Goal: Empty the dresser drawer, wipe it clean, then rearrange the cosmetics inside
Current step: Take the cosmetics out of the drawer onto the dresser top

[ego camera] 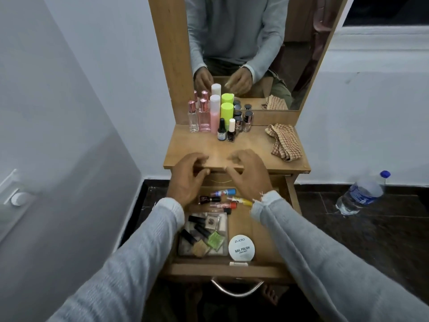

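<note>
I am looking down at a small wooden dresser (253, 147) with a mirror (243, 49) behind its top. Its drawer (227, 270) is pulled out toward me, still holding cosmetics. My left hand (188, 176) and right hand (247, 174) hover side by side over the dresser top's front edge, above the back of the drawer. Both have loosely curled fingers; I see nothing held in either.

Inside the drawer, a row of small tubes (222, 198) in blue, black, yellow and orange lies just below my hands. Nearer me, on the left, sits a clear tray (204, 235) of dark bottles and small square pots. Just beside it, to the right, lies a round white tin (241, 248) labelled "nail polish".

On the dresser top, at the back left, stand perfume bottles (199, 117), a pink bottle (214, 113), a lime-green can (227, 113) and nail polish bottles (226, 130). A checked cloth (284, 141) lies crumpled on the right. A water bottle (362, 194) lies on the dark floor, right of the dresser.
</note>
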`<state>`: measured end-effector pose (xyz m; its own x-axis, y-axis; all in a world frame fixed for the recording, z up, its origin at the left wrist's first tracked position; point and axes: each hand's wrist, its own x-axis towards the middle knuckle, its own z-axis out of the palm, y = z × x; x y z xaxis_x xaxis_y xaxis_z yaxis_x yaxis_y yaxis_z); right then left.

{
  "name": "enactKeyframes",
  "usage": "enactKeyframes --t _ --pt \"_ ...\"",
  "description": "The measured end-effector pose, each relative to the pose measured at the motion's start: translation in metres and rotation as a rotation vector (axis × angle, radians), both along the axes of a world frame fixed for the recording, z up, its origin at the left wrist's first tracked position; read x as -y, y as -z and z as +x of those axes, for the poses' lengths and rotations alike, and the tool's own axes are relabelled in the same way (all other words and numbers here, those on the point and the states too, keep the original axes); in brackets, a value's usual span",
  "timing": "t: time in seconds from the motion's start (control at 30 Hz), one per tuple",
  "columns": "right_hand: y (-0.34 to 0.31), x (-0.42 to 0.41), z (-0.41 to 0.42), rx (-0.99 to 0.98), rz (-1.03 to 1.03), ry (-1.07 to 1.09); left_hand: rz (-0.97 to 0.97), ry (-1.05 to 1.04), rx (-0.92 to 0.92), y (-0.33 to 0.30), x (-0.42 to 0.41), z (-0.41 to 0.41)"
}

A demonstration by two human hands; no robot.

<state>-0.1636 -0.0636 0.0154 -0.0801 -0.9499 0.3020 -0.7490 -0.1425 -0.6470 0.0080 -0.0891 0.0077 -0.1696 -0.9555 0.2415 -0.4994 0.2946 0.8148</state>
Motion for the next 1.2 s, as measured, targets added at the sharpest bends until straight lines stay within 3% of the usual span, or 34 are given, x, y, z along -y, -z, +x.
enactKeyframes --t 0.07,0.2,0.33,0.5,0.87,1.1,1.2 --pt "0.006 -0.020 0.008 -0.055 0.121 -0.198 -0.037 -0.011 0.009 0.009 -0.017 0.015" --pt "0.020 -0.043 0.026 -0.350 0.433 -0.487 -0.017 0.009 0.095 0.017 -0.038 0.034" --pt "0.029 -0.050 0.035 -0.465 0.507 -0.468 -0.012 0.030 0.193 0.019 -0.052 0.040" --pt "0.042 -0.045 0.030 -0.446 0.531 -0.327 0.037 0.035 0.297 0.022 -0.063 0.039" --pt "0.054 -0.045 0.016 -0.206 0.586 -0.171 0.023 0.366 0.961 0.032 -0.071 0.025" --pt "0.055 -0.053 -0.006 0.303 0.531 -0.044 0.019 0.430 1.035 0.032 -0.063 0.020" --pt "0.041 -0.055 -0.022 0.451 0.456 -0.076 0.108 0.444 0.960 0.022 -0.056 0.020"
